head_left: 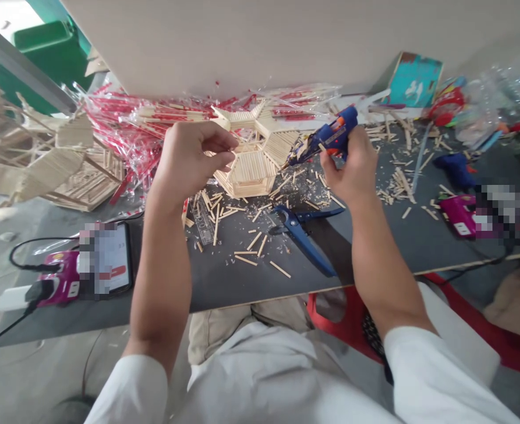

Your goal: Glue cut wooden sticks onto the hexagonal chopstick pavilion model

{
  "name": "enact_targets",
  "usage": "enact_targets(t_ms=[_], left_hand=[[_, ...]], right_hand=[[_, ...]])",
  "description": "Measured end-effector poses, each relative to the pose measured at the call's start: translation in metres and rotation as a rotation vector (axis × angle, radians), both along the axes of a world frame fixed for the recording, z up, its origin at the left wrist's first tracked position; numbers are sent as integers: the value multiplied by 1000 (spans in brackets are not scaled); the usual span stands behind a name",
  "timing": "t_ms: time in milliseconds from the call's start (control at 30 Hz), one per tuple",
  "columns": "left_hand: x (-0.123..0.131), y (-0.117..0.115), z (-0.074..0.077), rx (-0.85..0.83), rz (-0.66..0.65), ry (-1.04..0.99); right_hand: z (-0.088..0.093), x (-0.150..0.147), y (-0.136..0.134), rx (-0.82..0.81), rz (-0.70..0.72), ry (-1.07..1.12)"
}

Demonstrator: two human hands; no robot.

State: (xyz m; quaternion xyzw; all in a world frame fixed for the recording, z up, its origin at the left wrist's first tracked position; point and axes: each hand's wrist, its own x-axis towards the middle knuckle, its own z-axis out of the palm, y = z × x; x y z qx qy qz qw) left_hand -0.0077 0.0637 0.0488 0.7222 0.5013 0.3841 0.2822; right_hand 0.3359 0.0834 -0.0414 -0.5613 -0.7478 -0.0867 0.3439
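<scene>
A small wooden stick structure [253, 168] with slatted panels stands on the dark table [237, 288]. At its left side is my left hand [198, 153], thumb and fingers pinched together near its edge; what they hold, if anything, is too small to make out. My right hand [352, 165] is wrapped round a blue glue gun [330, 136], whose nozzle points down and left at the structure's right side. Short cut sticks [255, 241] lie scattered in front. Blue cutters [306, 235] rest on the table between my forearms.
Plastic-wrapped red and pale sticks [127, 118] line the back. A larger stick structure [65, 159] stands at left. A phone [116, 259] and a purple power strip [65, 277] lie at front left. Another blue glue gun [456, 169] and purple strip [460, 215] are at right.
</scene>
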Motion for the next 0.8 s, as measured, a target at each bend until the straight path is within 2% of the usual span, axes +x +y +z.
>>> enact_targets(t_ms=[300,500,633,800], left_hand=[[0,3,-5,-19,0,-120],[3,5,-8,30,-15,-155],[5,6,-10,46,-15,-174],[5,7,-11,23,1,-151]], right_hand=[[15,-4,-13,-88,-46,-13],[22,-6,-17,-28,-5,-51],[27,-8,-21,-119,-11,-12],[25,-9,-20,-48,42,-16]])
